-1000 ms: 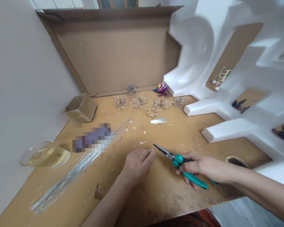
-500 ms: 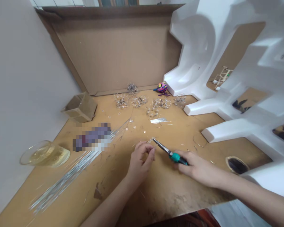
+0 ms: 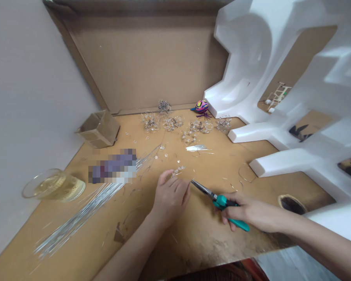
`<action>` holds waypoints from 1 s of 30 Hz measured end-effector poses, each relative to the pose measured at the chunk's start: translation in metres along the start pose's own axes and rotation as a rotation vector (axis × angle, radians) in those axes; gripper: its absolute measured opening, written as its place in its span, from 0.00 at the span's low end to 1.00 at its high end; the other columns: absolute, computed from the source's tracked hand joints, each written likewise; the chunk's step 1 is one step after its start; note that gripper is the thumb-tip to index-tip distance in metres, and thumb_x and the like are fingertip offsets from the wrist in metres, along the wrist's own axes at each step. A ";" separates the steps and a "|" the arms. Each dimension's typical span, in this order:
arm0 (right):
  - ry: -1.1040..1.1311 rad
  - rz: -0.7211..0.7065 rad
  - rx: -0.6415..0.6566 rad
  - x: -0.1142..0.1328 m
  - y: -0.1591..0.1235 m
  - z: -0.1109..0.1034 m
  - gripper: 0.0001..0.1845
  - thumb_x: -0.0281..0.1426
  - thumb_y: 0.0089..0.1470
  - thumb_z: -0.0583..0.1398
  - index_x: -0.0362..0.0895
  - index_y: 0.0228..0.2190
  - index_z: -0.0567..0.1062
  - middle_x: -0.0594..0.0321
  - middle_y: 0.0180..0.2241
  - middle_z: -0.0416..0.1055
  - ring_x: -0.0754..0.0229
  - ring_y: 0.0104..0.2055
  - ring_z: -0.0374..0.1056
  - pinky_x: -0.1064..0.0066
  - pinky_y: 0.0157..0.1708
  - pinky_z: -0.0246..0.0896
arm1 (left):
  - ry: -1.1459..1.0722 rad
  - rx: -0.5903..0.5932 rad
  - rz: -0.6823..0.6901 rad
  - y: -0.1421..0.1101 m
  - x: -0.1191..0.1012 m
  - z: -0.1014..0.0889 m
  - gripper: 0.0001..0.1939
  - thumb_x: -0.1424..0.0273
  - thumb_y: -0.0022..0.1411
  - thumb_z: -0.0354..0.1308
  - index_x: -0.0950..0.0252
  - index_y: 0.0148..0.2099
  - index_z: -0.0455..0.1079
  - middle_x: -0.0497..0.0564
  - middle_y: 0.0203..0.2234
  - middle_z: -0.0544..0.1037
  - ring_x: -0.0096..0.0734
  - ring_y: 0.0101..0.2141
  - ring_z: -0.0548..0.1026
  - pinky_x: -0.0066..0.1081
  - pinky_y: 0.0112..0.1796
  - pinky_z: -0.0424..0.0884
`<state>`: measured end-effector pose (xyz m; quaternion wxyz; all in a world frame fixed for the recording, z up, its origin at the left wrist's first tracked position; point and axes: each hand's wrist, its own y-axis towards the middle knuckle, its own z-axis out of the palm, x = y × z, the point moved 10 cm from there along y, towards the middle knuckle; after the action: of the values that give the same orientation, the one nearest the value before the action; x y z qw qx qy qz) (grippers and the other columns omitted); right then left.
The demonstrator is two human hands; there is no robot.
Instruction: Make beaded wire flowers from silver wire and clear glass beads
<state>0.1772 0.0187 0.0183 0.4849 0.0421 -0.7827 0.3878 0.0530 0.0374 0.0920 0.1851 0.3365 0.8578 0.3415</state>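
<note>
My right hand (image 3: 245,208) grips needle-nose pliers (image 3: 220,201) with teal and black handles, their jaws pointing up and left towards my other hand. My left hand (image 3: 171,197) is closed, palm down, with the fingers curled. Just beyond its fingertips shows a short beaded wire (image 3: 179,168) with several clear beads; the part inside the fingers is hidden. The tip of the pliers is near the left fingers, apart from the beads. Ahead of both hands lie a small bundle of short silver wires (image 3: 196,148) and a few loose clear beads (image 3: 166,155).
Several beaded wire clusters (image 3: 173,123) stand along the back beside a colourful ball-shaped ornament (image 3: 201,106). At left are a cardboard box (image 3: 98,128), a glass of yellowish liquid (image 3: 55,186), long wires (image 3: 84,218) and a blurred-out item (image 3: 112,166). White moulded structure (image 3: 272,164) borders the right.
My left hand has turned palm down, and the beads now show beyond its fingers. The pliers' tip has come away from the beads; their handles have opened wider in my right hand.
</note>
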 end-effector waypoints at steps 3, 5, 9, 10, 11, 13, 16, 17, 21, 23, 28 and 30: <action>-0.068 -0.003 -0.049 0.003 -0.001 -0.001 0.05 0.27 0.48 0.52 0.40 0.26 0.68 0.65 0.22 0.66 0.67 0.23 0.63 0.75 0.24 0.58 | 0.018 0.012 0.022 -0.001 -0.003 0.002 0.06 0.78 0.56 0.49 0.64 0.30 0.64 0.43 0.17 0.70 0.25 0.21 0.67 0.38 0.45 0.60; -0.092 0.002 -0.068 0.003 -0.001 -0.001 0.06 0.27 0.48 0.52 0.40 0.26 0.67 0.65 0.22 0.66 0.67 0.23 0.63 0.75 0.24 0.58 | 0.021 0.014 0.020 -0.001 -0.004 0.003 0.06 0.78 0.56 0.49 0.64 0.30 0.63 0.43 0.17 0.70 0.25 0.21 0.67 0.38 0.45 0.61; -0.102 0.025 -0.086 -0.001 -0.002 -0.002 0.05 0.27 0.47 0.52 0.41 0.24 0.67 0.66 0.19 0.65 0.67 0.22 0.62 0.75 0.23 0.57 | 0.021 0.006 0.006 0.000 -0.003 0.003 0.06 0.78 0.57 0.49 0.64 0.29 0.63 0.43 0.16 0.69 0.24 0.21 0.66 0.38 0.44 0.61; -0.095 0.028 -0.089 -0.002 -0.002 -0.003 0.05 0.27 0.47 0.52 0.41 0.24 0.67 0.66 0.19 0.65 0.67 0.22 0.62 0.75 0.23 0.57 | 0.016 0.004 -0.002 0.001 -0.002 0.002 0.07 0.78 0.57 0.49 0.64 0.29 0.63 0.43 0.16 0.68 0.24 0.20 0.66 0.38 0.44 0.61; -0.081 0.029 -0.091 -0.002 -0.002 -0.003 0.05 0.27 0.47 0.52 0.41 0.24 0.67 0.66 0.19 0.65 0.67 0.21 0.62 0.76 0.23 0.57 | 0.010 0.004 -0.010 0.001 -0.001 0.002 0.07 0.78 0.57 0.49 0.64 0.29 0.63 0.42 0.16 0.68 0.24 0.20 0.65 0.38 0.43 0.61; -0.044 0.030 -0.088 -0.003 -0.002 -0.003 0.04 0.27 0.46 0.52 0.41 0.25 0.66 0.66 0.20 0.65 0.67 0.21 0.62 0.76 0.23 0.57 | 0.005 0.000 -0.022 0.001 0.001 0.002 0.07 0.78 0.57 0.49 0.64 0.29 0.63 0.42 0.16 0.68 0.24 0.20 0.65 0.37 0.43 0.62; -0.005 0.026 -0.075 -0.005 0.000 -0.002 0.03 0.28 0.46 0.52 0.41 0.25 0.66 0.66 0.20 0.65 0.67 0.21 0.62 0.76 0.22 0.57 | 0.010 0.015 -0.018 0.000 0.000 0.005 0.06 0.78 0.57 0.49 0.64 0.30 0.64 0.43 0.17 0.69 0.24 0.20 0.65 0.37 0.43 0.61; 0.006 0.024 -0.072 -0.006 0.001 -0.002 0.03 0.28 0.45 0.52 0.41 0.25 0.65 0.66 0.21 0.66 0.67 0.21 0.62 0.75 0.22 0.58 | 0.014 0.017 -0.012 0.000 -0.001 0.005 0.06 0.78 0.57 0.49 0.64 0.30 0.64 0.43 0.17 0.69 0.24 0.21 0.66 0.37 0.43 0.61; 0.054 0.037 -0.065 -0.012 0.004 0.000 0.04 0.29 0.45 0.52 0.42 0.27 0.64 0.65 0.22 0.66 0.67 0.20 0.63 0.75 0.21 0.59 | 0.036 0.010 0.014 0.000 -0.004 0.006 0.07 0.78 0.58 0.49 0.64 0.29 0.64 0.44 0.17 0.70 0.25 0.21 0.66 0.37 0.43 0.62; 0.044 0.041 -0.067 -0.011 0.005 0.000 0.04 0.29 0.46 0.51 0.42 0.26 0.64 0.65 0.22 0.66 0.67 0.20 0.63 0.75 0.21 0.58 | 0.043 0.005 0.023 0.000 -0.005 0.005 0.07 0.78 0.58 0.49 0.64 0.28 0.64 0.44 0.16 0.70 0.26 0.21 0.66 0.37 0.42 0.62; -0.011 0.049 -0.084 -0.005 0.003 -0.001 0.02 0.27 0.45 0.51 0.42 0.24 0.64 0.65 0.21 0.66 0.68 0.20 0.62 0.76 0.20 0.57 | 0.051 0.007 0.026 0.001 -0.005 0.006 0.07 0.78 0.57 0.50 0.64 0.28 0.63 0.44 0.16 0.70 0.26 0.21 0.66 0.36 0.41 0.62; -0.042 0.055 -0.108 -0.007 0.002 -0.003 0.03 0.27 0.46 0.51 0.42 0.24 0.64 0.66 0.20 0.65 0.68 0.18 0.62 0.76 0.20 0.57 | 0.049 0.015 0.025 0.001 -0.006 0.007 0.07 0.79 0.57 0.49 0.64 0.28 0.63 0.44 0.17 0.70 0.25 0.21 0.66 0.36 0.41 0.62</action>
<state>0.1826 0.0200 0.0124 0.4593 0.0024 -0.8133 0.3572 0.0612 0.0370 0.0880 0.1571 0.3400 0.8604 0.3456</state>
